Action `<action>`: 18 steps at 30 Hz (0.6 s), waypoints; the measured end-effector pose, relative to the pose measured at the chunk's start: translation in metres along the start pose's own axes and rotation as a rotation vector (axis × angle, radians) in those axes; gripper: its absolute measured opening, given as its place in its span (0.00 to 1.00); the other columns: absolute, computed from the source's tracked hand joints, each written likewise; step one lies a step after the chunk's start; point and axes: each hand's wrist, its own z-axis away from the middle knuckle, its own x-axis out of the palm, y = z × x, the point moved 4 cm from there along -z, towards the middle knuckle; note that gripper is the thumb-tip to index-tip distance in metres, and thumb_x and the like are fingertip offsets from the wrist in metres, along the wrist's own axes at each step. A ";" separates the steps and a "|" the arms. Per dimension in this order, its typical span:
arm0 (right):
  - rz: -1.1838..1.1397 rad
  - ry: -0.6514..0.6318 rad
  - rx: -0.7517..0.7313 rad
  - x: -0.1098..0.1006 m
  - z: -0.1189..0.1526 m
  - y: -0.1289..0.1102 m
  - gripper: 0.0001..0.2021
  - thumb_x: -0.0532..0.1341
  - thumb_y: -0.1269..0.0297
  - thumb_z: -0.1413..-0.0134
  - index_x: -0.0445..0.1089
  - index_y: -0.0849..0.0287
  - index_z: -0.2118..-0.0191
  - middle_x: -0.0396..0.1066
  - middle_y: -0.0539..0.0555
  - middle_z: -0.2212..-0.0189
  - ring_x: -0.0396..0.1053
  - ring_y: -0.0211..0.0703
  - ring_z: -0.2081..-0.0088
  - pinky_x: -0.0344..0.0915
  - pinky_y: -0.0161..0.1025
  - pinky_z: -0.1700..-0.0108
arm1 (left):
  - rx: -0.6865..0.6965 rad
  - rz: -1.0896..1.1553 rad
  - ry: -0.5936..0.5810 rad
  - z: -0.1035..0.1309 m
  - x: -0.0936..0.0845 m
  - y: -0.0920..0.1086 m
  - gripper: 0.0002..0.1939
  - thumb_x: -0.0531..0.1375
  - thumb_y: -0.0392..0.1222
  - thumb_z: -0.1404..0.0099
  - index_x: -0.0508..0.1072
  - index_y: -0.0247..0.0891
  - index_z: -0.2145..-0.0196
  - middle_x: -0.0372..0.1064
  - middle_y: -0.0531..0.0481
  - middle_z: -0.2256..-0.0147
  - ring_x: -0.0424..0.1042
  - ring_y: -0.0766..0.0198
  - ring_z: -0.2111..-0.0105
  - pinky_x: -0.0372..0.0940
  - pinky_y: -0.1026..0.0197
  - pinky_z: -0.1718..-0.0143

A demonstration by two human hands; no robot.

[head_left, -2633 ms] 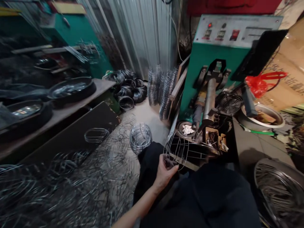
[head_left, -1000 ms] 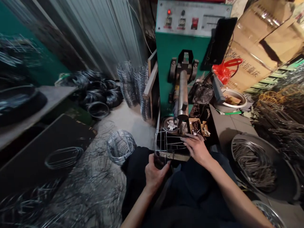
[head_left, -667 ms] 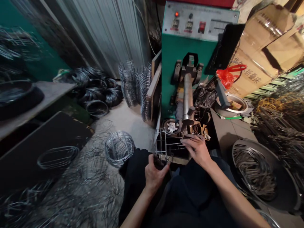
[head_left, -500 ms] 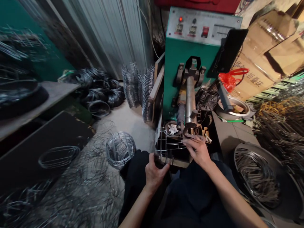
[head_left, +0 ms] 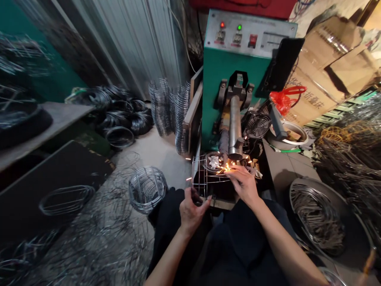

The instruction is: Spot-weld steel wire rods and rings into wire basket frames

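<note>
A wire frame [head_left: 203,177] of thin metal rods lies under the head of a green spot welder [head_left: 235,115]. My left hand [head_left: 193,208] is closed on the frame's near left corner, thumb and fingers curled around it. My right hand [head_left: 244,183] pinches the frame's right end, close below the welder's electrode; the fingertips partly hide what lies between them. Bright sparks [head_left: 228,167] fly at the contact point beside the right fingertips. On the welder's panel a red lamp and a green lamp [head_left: 239,27] are lit.
A round wire basket [head_left: 148,188] stands on the floor to the left, near stacked wire rings [head_left: 182,119]. At right, a dark pan [head_left: 320,218] holds many bent wire pieces. A cardboard box [head_left: 330,75] and a white bowl [head_left: 288,135] are behind it. Wire scraps litter the left floor.
Sparks have appeared at the electrode, and the green lamp has come on. Both hands keep their hold on the wire frame; the whole view has shifted slightly.
</note>
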 end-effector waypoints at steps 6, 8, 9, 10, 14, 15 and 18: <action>0.155 0.056 0.151 -0.010 0.004 0.009 0.10 0.60 0.58 0.32 0.73 0.54 0.66 0.79 0.51 0.63 0.75 0.47 0.59 0.51 0.48 0.48 | -0.004 -0.028 -0.008 0.005 0.001 0.001 0.25 0.66 0.60 0.45 0.62 0.42 0.60 0.72 0.55 0.76 0.76 0.57 0.77 0.67 0.59 0.72; 0.156 0.045 0.153 -0.014 0.003 0.011 0.13 0.59 0.58 0.32 0.71 0.55 0.68 0.78 0.52 0.65 0.74 0.46 0.61 0.53 0.46 0.50 | 0.002 -0.069 -0.012 0.002 0.000 0.000 0.26 0.66 0.61 0.46 0.63 0.42 0.60 0.72 0.54 0.76 0.76 0.55 0.76 0.67 0.59 0.71; 0.156 0.035 0.147 -0.015 0.003 0.012 0.13 0.58 0.58 0.31 0.71 0.55 0.68 0.78 0.52 0.65 0.74 0.46 0.61 0.53 0.45 0.51 | 0.005 -0.083 -0.017 -0.001 0.000 0.000 0.26 0.66 0.60 0.46 0.64 0.42 0.60 0.73 0.53 0.75 0.76 0.55 0.75 0.67 0.59 0.71; 0.160 0.032 0.142 -0.016 0.001 0.013 0.14 0.57 0.58 0.31 0.71 0.56 0.69 0.77 0.52 0.66 0.73 0.46 0.62 0.53 0.44 0.52 | 0.010 -0.092 -0.022 -0.005 0.000 -0.001 0.26 0.66 0.60 0.46 0.64 0.42 0.59 0.73 0.53 0.75 0.76 0.55 0.75 0.67 0.59 0.71; 0.193 0.061 0.138 -0.015 -0.005 0.015 0.14 0.57 0.60 0.31 0.72 0.56 0.69 0.77 0.52 0.66 0.73 0.46 0.61 0.52 0.44 0.52 | 0.028 -0.123 -0.040 -0.021 0.001 -0.003 0.25 0.66 0.60 0.45 0.64 0.42 0.60 0.72 0.54 0.75 0.75 0.56 0.75 0.64 0.60 0.72; 0.193 0.070 0.136 -0.013 -0.007 0.016 0.13 0.56 0.60 0.31 0.72 0.55 0.68 0.77 0.52 0.65 0.73 0.46 0.60 0.52 0.44 0.51 | 0.029 -0.136 -0.040 -0.024 0.001 -0.003 0.24 0.66 0.59 0.45 0.63 0.42 0.61 0.71 0.54 0.75 0.74 0.56 0.75 0.63 0.61 0.72; 0.172 0.078 0.134 -0.007 -0.012 0.018 0.12 0.57 0.59 0.31 0.74 0.55 0.66 0.78 0.52 0.62 0.74 0.46 0.58 0.51 0.46 0.49 | 0.036 -0.123 -0.050 -0.029 0.002 -0.001 0.24 0.65 0.59 0.44 0.64 0.41 0.59 0.70 0.56 0.76 0.74 0.58 0.75 0.62 0.61 0.72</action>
